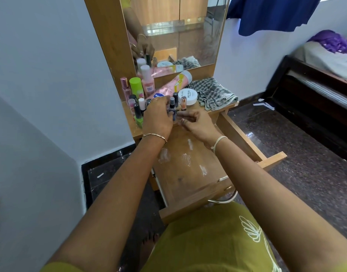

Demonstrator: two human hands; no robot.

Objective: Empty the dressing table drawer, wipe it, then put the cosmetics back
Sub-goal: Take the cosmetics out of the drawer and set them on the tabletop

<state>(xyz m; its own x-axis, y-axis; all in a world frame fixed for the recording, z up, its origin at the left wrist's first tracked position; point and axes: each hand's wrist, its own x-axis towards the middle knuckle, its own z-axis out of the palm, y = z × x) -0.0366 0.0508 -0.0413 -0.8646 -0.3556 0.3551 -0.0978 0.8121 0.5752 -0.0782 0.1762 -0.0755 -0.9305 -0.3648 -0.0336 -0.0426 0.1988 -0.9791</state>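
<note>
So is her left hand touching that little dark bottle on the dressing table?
Touching. In the head view the left hand has its fingers wrapped round the small dark bottle, with no gap between them. The right hand is beside it.

Matt wooden drawer [190, 179] (white-smeared)

Left hand [159, 116] hiding small bottles [172, 107] behind it, its grip unclear, mirror [174, 30] cut off at top edge
</note>
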